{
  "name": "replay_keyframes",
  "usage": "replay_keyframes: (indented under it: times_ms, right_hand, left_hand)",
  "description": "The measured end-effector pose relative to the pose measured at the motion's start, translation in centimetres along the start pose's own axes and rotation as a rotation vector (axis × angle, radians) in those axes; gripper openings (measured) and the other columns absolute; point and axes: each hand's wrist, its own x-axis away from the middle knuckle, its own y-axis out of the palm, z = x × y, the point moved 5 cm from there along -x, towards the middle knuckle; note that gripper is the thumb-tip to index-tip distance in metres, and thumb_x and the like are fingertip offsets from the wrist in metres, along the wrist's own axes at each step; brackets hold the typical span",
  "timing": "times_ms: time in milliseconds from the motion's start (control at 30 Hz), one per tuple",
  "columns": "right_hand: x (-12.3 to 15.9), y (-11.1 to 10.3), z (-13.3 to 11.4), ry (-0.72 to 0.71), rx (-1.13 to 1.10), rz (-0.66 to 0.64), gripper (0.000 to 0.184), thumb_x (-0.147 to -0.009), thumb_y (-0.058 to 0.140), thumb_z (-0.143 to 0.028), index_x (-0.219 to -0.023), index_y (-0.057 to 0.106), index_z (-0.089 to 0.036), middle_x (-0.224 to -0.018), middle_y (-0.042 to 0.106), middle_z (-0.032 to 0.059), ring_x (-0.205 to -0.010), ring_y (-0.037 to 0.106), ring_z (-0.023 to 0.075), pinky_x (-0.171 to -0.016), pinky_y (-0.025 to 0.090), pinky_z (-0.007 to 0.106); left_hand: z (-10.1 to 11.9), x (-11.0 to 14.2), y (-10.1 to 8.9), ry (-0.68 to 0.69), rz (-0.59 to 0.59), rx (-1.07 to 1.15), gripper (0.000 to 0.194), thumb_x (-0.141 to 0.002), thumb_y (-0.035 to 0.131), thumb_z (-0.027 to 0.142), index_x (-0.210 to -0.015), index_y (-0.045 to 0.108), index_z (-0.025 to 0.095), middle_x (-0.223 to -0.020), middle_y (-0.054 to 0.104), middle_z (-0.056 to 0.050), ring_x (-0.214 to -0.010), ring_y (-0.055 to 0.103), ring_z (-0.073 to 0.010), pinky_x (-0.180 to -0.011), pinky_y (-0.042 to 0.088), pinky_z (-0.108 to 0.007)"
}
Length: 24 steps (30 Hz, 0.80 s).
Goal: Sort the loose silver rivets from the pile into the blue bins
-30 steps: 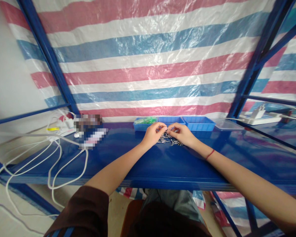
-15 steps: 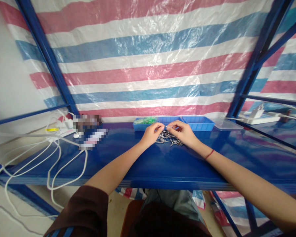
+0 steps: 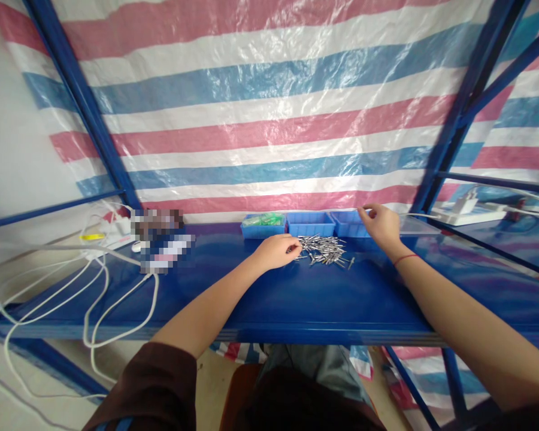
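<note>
A loose pile of small, slim silver metal fasteners (image 3: 326, 248), screws or rivets by their look, lies on the blue bench. My left hand (image 3: 278, 251) rests at the pile's left edge with its fingers curled in; whatever is between the fingertips is hidden. My right hand (image 3: 383, 227) is raised at the right blue bin (image 3: 348, 224), partly covering it. Its thumb and forefinger are apart, and no object shows between them. One fastener (image 3: 351, 263) sits slightly off to the pile's right.
Behind the pile stand a middle blue bin (image 3: 311, 225) and a left blue bin (image 3: 263, 230) holding green and clear plastic. A clear lid (image 3: 417, 225) lies at the right. White cables (image 3: 155, 299) hang over the bench at the left. Blue posts (image 3: 458, 120) frame the sides.
My hands have parted from their meeting point above the pile. The right moved right to the right bin and its fingers opened; the left came down at the pile's left edge.
</note>
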Motion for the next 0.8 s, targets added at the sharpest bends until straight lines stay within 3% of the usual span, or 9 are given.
replay_keyframes:
  times_ms: [100,167,267,400,600,700,800]
  right_hand:
    - [-0.5,0.3,2.2,0.072,0.096,-0.039,0.037,-0.077,0.052,-0.04,-0.096,0.068,-0.013,-0.073,0.065,0.0098,-0.068,0.059,0.0235,-0.064,0.042,0.033]
    - [-0.4,0.6,2.2,0.097,0.068,-0.057,0.035,-0.077,0.05,-0.037,-0.096,0.067,-0.013,-0.073,0.066,0.01,-0.068,0.06,0.0229,-0.064,0.042,0.032]
    - [0.2,1.1,0.3,0.041,-0.012,-0.135,0.032,-0.076,0.05,-0.033,-0.093,0.068,-0.014,-0.072,0.066,0.0083,-0.066,0.059,0.0203,-0.063,0.042,0.03]
    - [1.6,1.9,-3.3,-0.166,-0.114,-0.274,0.026,-0.075,0.051,-0.031,-0.087,0.068,-0.015,-0.067,0.065,0.0052,-0.059,0.057,0.0173,-0.06,0.041,0.029]
    - [4.9,2.9,-7.7,-0.434,-0.32,-0.508,0.02,-0.076,0.053,-0.031,-0.078,0.068,-0.017,-0.063,0.063,0.0016,-0.054,0.052,0.0132,-0.055,0.04,0.027]
    - [6.4,3.1,-9.4,-0.441,-0.448,-0.615,0.019,-0.073,0.059,-0.03,-0.081,0.07,-0.017,-0.06,0.059,-0.0005,-0.053,0.049,0.0113,-0.053,0.039,0.026]
    - [7.2,2.8,-10.7,-0.38,-0.595,-0.64,0.025,-0.073,0.062,-0.037,-0.086,0.071,-0.018,-0.063,0.06,0.0002,-0.054,0.047,0.011,-0.053,0.04,0.027]
  left_hand:
    - [-0.4,0.2,0.1,0.012,-0.07,-0.006,0.014,-0.078,0.054,0.025,-0.079,0.067,0.019,-0.082,0.067,-0.002,-0.076,0.06,-0.0133,-0.07,0.043,-0.022]
    - [-0.8,0.3,0.2,-0.001,-0.105,-0.002,0.013,-0.075,0.058,0.027,-0.08,0.068,0.019,-0.082,0.067,-0.001,-0.077,0.06,-0.0131,-0.069,0.043,-0.021]
    - [-1.2,0.2,0.5,-0.02,-0.155,0.007,0.015,-0.073,0.061,0.032,-0.081,0.068,0.02,-0.083,0.067,0.0,-0.077,0.06,-0.0132,-0.067,0.042,-0.021]
    - [-1.3,0.0,0.9,0.002,-0.16,0.015,0.013,-0.077,0.057,0.027,-0.08,0.068,0.021,-0.08,0.067,-0.001,-0.074,0.06,-0.0134,-0.066,0.042,-0.021]
    - [-1.6,-0.1,0.9,-0.042,0.017,0.063,0.016,-0.083,0.051,0.026,-0.079,0.065,0.019,-0.082,0.065,-0.002,-0.077,0.058,-0.0149,-0.073,0.043,-0.025]
    - [-1.8,-0.5,0.8,-0.135,0.147,0.302,0.019,-0.085,0.048,0.029,-0.084,0.063,0.017,-0.083,0.065,-0.002,-0.076,0.058,-0.0137,-0.075,0.044,-0.025]
    - [-1.9,-0.9,0.8,-0.225,0.26,0.537,0.022,-0.086,0.047,0.032,-0.088,0.061,0.015,-0.083,0.064,-0.002,-0.078,0.058,-0.0132,-0.075,0.045,-0.025]
